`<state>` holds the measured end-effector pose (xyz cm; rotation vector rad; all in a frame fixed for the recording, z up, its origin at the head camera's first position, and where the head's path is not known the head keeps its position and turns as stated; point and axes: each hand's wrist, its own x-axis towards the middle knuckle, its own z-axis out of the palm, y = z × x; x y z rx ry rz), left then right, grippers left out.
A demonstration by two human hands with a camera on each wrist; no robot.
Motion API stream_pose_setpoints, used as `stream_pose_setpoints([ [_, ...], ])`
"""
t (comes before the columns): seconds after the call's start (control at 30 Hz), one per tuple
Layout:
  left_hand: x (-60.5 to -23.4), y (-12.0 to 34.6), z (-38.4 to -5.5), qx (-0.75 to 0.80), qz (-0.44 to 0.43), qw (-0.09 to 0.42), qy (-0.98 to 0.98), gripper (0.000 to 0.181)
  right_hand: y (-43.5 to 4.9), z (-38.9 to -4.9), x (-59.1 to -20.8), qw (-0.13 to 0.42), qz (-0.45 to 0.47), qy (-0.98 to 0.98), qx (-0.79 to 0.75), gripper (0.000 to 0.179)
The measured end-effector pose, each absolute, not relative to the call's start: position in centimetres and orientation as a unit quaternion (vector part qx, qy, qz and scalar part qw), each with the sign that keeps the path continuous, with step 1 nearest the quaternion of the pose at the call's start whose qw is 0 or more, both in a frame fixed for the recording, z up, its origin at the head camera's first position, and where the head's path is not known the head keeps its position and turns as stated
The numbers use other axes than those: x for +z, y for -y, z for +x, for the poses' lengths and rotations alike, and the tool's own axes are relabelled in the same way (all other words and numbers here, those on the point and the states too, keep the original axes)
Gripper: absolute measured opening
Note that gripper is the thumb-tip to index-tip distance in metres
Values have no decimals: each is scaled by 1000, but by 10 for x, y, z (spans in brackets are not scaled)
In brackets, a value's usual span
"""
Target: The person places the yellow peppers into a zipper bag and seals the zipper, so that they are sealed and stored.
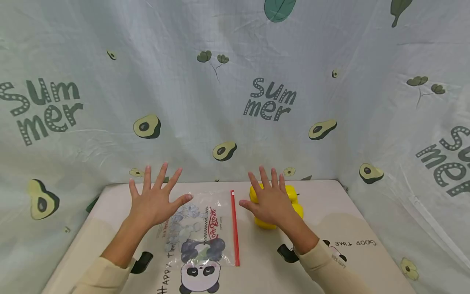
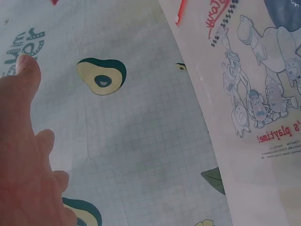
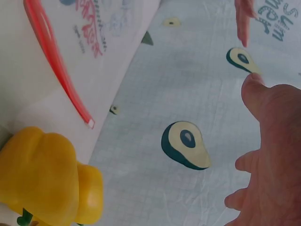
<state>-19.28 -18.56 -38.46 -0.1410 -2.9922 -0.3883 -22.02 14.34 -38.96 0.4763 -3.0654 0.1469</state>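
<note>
My left hand [image 1: 152, 206] is raised with its fingers spread, holding nothing, above the left side of a clear plastic zip bag [image 1: 224, 220]. The bag lies flat, its red zip strip [image 1: 235, 232] along the right edge and cartoon figures printed on it. On the right, my other hand [image 1: 273, 204] is likewise spread and bare, overlapping yellow bell peppers [image 1: 291, 192] in the head view and partly hiding them. The right wrist view shows a yellow bell pepper [image 3: 42, 174] up close, with a green stem, beside the bag's red strip [image 3: 59, 68].
Beneath everything is a pale table [image 1: 257, 265] with a printed panda [image 1: 200, 277] and lettering. A light curtain [image 1: 183, 102] with avocado prints hangs behind it and along both sides. Dark wrist devices [image 1: 141, 262] show by the sleeves.
</note>
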Motion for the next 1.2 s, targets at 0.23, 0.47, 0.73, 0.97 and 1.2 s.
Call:
stream_pose_setpoints([
  [0.23, -384, 185, -191, -125, -41, 55, 990, 95, -140, -218, -390, 21, 164, 985, 42, 94],
  [0.47, -383, 183, -188, -126, -46, 44, 990, 93, -141, -217, -392, 25, 174, 984, 44, 94],
  [0.73, -384, 182, -182, -128, -44, 40, 990, 93, -138, -216, -395, 18, 180, 982, 51, 94],
  [0.97, -388, 179, -181, -134, -43, 40, 989, 91, -137, -216, -397, 20, 186, 981, 44, 93],
  [1.2, -393, 178, -179, -139, -40, 40, 989, 91, -134, -214, -400, 16, 190, 980, 62, 93],
])
